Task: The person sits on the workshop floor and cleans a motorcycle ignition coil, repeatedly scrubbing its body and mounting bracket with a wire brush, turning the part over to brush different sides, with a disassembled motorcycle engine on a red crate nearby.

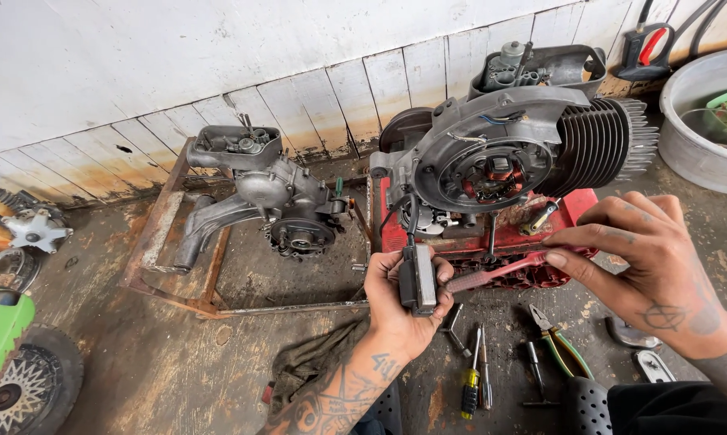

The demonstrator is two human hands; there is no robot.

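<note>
A tattooed left hand (pixel 395 302) closes around a small black rectangular electrical box with a pale metal side (pixel 418 280), held upright at the centre of the view, a black cable rising from its top toward twelve o'clock. The right hand (pixel 637 258), at three o'clock, pinches the end of a long red-handled tool (pixel 500 272) between fingertips and thumb, the remaining fingers spread; the tool's worn tip lies just beside the box. At one o'clock from the box stands a grey finned scooter engine with an exposed round stator plate (pixel 500 165), propped on a red metal stand (pixel 577 211). At ten o'clock a second grey engine casing (pixel 275 201) rests in a rusty steel frame (pixel 166 234) against a white plank wall. On the stained concrete floor at five o'clock lie a yellow-and-black screwdriver (pixel 470 387), green-handled pliers (pixel 561 342) and a black T-handle key (pixel 536 379). An oily dark rag (pixel 315 362) lies at six o'clock, beside the left forearm. A grey metal basin (pixel 693 129) sits at two o'clock.
</note>
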